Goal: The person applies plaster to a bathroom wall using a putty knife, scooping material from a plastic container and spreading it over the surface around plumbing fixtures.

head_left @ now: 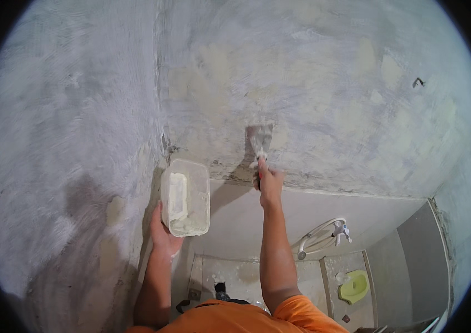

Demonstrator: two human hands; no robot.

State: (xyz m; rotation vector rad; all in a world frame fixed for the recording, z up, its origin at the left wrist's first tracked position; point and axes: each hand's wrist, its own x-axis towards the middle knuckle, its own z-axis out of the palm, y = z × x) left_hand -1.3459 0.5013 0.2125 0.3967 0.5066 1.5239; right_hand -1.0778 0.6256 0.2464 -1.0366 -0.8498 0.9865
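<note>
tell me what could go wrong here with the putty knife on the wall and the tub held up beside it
1. The tub rests on the left hand from below, with its open side turned toward the camera. The white filler inside might slide out, or the tub could slip off the palm.
2. The right hand holds the putty knife at full reach, so the blade may skip and gouge the patchy wall.
3. Drips would likely land on the tap and tiles below.
</note>
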